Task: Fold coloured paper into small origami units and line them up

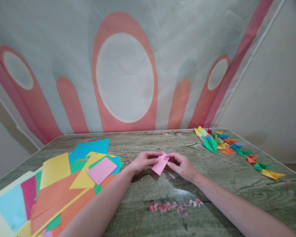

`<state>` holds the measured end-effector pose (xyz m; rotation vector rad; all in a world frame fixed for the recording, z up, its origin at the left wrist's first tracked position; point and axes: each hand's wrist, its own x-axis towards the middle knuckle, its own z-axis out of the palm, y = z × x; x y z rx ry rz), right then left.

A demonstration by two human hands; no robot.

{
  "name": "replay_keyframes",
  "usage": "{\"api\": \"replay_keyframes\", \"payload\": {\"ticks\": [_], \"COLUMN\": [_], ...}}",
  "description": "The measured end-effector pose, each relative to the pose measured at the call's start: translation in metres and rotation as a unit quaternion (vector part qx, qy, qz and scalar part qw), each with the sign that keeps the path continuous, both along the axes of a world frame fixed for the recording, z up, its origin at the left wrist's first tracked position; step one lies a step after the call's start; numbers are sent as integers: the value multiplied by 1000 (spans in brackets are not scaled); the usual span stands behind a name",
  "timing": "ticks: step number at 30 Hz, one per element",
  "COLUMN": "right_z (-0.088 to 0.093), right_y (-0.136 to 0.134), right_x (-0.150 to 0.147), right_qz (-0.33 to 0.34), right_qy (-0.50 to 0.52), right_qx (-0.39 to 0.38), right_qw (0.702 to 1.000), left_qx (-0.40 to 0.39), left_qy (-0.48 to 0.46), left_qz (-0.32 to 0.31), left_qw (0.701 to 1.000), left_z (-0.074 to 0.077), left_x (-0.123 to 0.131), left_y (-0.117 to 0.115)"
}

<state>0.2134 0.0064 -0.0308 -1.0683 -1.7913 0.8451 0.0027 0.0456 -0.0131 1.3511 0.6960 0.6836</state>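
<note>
A small pink piece of paper (160, 167), apparently folded, is held up between both hands near the middle of the table. My left hand (144, 162) pinches its upper left side between thumb and fingers. On the opposite side, my right hand (180, 165) grips the upper right edge the same way. The lower corner of the paper hangs free below the fingers. Another pink sheet (102, 170) lies flat on the pile of coloured paper, left of my left hand.
A heap of coloured sheets, with an orange sheet (56, 191) and a blue sheet (88, 149), covers the table's left side. Several folded paper figures run along the right, among them a green paper plane (209, 144) and a yellow figure (272, 174). A printed backdrop (170, 42) hangs behind the wood-patterned table (138, 210).
</note>
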Motion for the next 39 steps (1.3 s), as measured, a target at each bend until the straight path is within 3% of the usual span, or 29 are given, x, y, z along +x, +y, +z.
{"api": "replay_keyframes", "payload": {"ticks": [16, 32, 39], "right_z": [1, 8, 9], "right_y": [-2, -6, -7], "right_x": [-3, -10, -8], "right_qz": [3, 13, 50], "right_qy": [5, 122, 133], "right_qx": [-23, -107, -120], "right_qw": [1000, 987, 983], "left_qx": [27, 19, 16], "left_qy": [17, -2, -4], "left_qz": [7, -28, -21], "left_qw": [999, 999, 1000], "left_z": [3, 10, 10], "left_x": [1, 3, 2], "left_y": [-2, -8, -8]}}
